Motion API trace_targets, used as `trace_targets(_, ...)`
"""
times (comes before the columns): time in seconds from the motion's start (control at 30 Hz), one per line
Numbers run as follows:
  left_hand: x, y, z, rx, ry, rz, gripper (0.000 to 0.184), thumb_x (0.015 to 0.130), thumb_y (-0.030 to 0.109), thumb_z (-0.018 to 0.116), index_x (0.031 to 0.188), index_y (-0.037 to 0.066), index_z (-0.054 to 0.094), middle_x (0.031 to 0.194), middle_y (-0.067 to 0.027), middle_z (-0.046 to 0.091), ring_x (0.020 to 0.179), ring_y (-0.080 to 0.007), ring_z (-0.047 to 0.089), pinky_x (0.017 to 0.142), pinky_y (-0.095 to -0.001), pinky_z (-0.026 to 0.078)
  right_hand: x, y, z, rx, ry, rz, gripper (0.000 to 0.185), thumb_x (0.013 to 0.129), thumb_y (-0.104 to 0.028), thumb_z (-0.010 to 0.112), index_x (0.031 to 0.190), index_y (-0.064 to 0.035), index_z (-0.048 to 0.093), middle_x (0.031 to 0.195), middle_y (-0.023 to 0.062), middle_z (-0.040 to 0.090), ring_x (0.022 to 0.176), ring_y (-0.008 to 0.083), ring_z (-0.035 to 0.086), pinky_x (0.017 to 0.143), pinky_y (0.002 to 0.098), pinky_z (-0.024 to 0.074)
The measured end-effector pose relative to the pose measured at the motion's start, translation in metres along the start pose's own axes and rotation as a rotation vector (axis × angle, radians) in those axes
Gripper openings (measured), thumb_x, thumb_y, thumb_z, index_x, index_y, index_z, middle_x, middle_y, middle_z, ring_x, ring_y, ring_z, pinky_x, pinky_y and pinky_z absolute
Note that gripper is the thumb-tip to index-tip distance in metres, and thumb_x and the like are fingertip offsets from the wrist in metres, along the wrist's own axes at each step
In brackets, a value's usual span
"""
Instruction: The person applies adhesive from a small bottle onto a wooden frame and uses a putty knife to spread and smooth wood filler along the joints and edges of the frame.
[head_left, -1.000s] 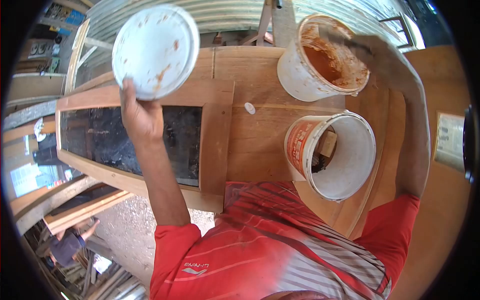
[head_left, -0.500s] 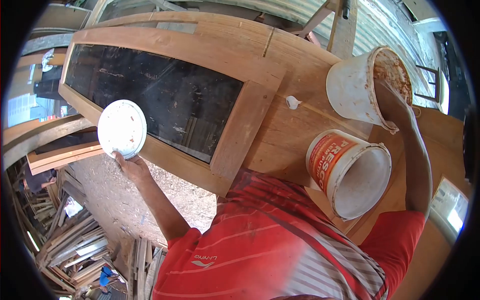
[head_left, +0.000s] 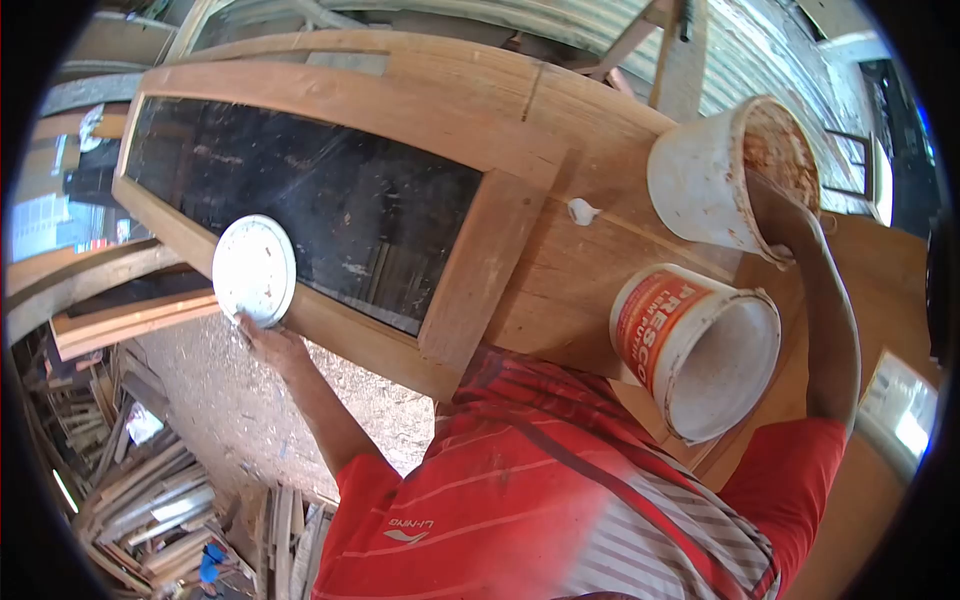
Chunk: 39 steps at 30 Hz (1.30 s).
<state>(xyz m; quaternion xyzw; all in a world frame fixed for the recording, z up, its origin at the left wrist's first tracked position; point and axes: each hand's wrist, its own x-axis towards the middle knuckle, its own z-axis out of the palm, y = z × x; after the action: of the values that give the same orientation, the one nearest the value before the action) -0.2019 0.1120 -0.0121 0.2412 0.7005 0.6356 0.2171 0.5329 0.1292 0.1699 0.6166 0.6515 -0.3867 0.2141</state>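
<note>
My left hand (head_left: 275, 347) grips the lower edge of a round white lid (head_left: 254, 270), held beside the wooden frame with dark glass (head_left: 310, 200). My right hand (head_left: 785, 215) reaches into a white bucket (head_left: 695, 180) whose inner wall is smeared with reddish-brown paste. The bucket's rim hides the fingers, so what they hold cannot be seen. Nearer my body is a second bucket (head_left: 640, 325) with an orange and white label, its mouth tilted toward the camera. A small white object (head_left: 582, 211) lies on the wooden surface (head_left: 560, 270) left of the buckets.
Stacked timber offcuts (head_left: 165, 500) lie on the floor at the lower left. Beams and another wooden frame (head_left: 135, 322) stand beyond the lid. Corrugated metal sheeting (head_left: 755, 60) lines the back, with an upright wooden post (head_left: 683, 70) before it.
The view has swung, shifting the buckets right. My left hand has lowered the lid from above the glass frame to its near edge. My right hand has gone deeper into the paste bucket.
</note>
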Motion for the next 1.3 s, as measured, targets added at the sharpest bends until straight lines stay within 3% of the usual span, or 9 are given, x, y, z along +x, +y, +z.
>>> trace_targets(0.1, 0.006, -0.011, -0.017, 0.208, -0.015, 0.000, 0.065, 0.105, 0.046, 0.062, 0.146, -0.004, 0.054, 0.145, -0.0203, 0.059, 0.125, -0.0328, 0.060, 0.108, -0.0486, 0.047, -0.004, 0.000, -0.012, 0.155, 0.035, -0.004, 0.025, 0.094, -0.020, 0.065, 0.089, 0.0035, 0.072, 0.069, 0.0111, 0.068, 0.060, 0.0208, 0.066, 0.058, 0.0371, 0.0518)
trace_targets(0.13, -0.006, 0.012, 0.002, -0.013, 0.079, -0.161, 0.063, 0.106, 0.043, 0.061, 0.146, -0.005, 0.054, 0.144, -0.0205, 0.060, 0.126, -0.0333, 0.060, 0.108, -0.0486, 0.046, -0.012, -0.002, -0.017, 0.231, 0.087, 0.024, 0.025, 0.094, -0.020, 0.065, 0.089, 0.0035, 0.072, 0.069, 0.0108, 0.068, 0.060, 0.0204, 0.066, 0.057, 0.0368, 0.0516)
trace_targets(0.27, 0.001, -0.006, -0.004, 0.024, -0.039, 0.038, 0.067, 0.105, 0.044, 0.062, 0.146, -0.008, 0.053, 0.144, -0.0227, 0.060, 0.127, -0.0355, 0.061, 0.107, -0.0490, 0.048, -0.069, -0.001, -0.043, 0.490, 0.325, 0.128, 0.028, 0.097, -0.021, 0.069, 0.077, -0.0012, 0.069, 0.063, 0.0029, 0.063, 0.052, 0.0087, 0.057, 0.050, 0.0284, 0.0464)
trace_targets(0.33, -0.021, 0.024, 0.014, -0.028, 0.052, -0.083, 0.068, 0.105, 0.046, 0.063, 0.145, -0.009, 0.054, 0.144, -0.0237, 0.060, 0.127, -0.0357, 0.062, 0.106, -0.0485, 0.049, -0.090, 0.007, -0.047, 0.615, 0.394, 0.159, 0.032, 0.100, -0.025, 0.070, 0.077, -0.0023, 0.070, 0.065, 0.0002, 0.062, 0.054, 0.0072, 0.057, 0.051, 0.0248, 0.0449)
trace_targets(0.67, -0.020, 0.023, 0.014, 0.136, 0.032, 0.025, 0.065, 0.105, 0.045, 0.063, 0.141, -0.008, 0.059, 0.133, -0.0234, 0.066, 0.119, -0.0343, 0.066, 0.100, -0.0465, 0.053, -0.090, 0.015, -0.020, 0.558, 0.518, 0.030, 0.037, 0.107, -0.032, 0.061, 0.082, -0.0044, 0.062, 0.068, -0.0003, 0.057, 0.056, 0.0059, 0.054, 0.052, 0.0264, 0.0442)
trace_targets(0.8, -0.012, 0.020, 0.010, 0.034, -0.014, -0.062, 0.060, 0.105, 0.039, 0.065, 0.147, -0.003, 0.055, 0.140, -0.0201, 0.063, 0.121, -0.0306, 0.065, 0.102, -0.0460, 0.054, -0.016, 0.019, -0.022, 0.077, 0.376, -0.159, 0.028, 0.101, -0.025, 0.056, 0.086, -0.0021, 0.064, 0.069, 0.0047, 0.058, 0.067, 0.0200, 0.061, 0.070, 0.0378, 0.0526)
trace_targets(0.83, -0.012, 0.020, 0.010, 0.049, -0.027, -0.049, 0.061, 0.105, 0.041, 0.065, 0.146, -0.004, 0.055, 0.138, -0.0200, 0.063, 0.119, -0.0304, 0.065, 0.100, -0.0455, 0.054, 0.010, 0.032, -0.010, 0.018, 0.417, -0.101, 0.023, 0.098, -0.021, 0.059, 0.098, 0.0006, 0.068, 0.084, 0.0130, 0.069, 0.082, 0.0268, 0.064, 0.084, 0.0413, 0.0529)
trace_targets(0.87, -0.014, 0.021, 0.011, 0.061, -0.034, -0.036, 0.063, 0.105, 0.043, 0.065, 0.145, -0.004, 0.055, 0.136, -0.0199, 0.064, 0.117, -0.0302, 0.066, 0.099, -0.0450, 0.054, 0.008, 0.002, -0.020, -0.192, 0.283, 0.178, 0.037, 0.095, -0.018, 0.063, 0.126, 0.0017, 0.067, 0.127, 0.0251, 0.069, 0.116, 0.0323, 0.063, 0.107, 0.0424, 0.0478)
trace_targets(1.3, -0.033, 0.024, 0.029, 0.099, 0.038, 0.226, 0.062, 0.104, 0.051, 0.067, 0.120, -0.009, 0.065, 0.113, -0.0176, 0.071, 0.106, -0.0253, 0.066, 0.090, -0.0403, 0.055, 0.019, 0.016, -0.032, -0.290, 0.226, 0.035, 0.026, 0.100, -0.029, 0.064, 0.100, -0.0030, 0.065, 0.093, 0.0089, 0.064, 0.080, 0.0173, 0.058, 0.073, 0.0336, 0.0453)
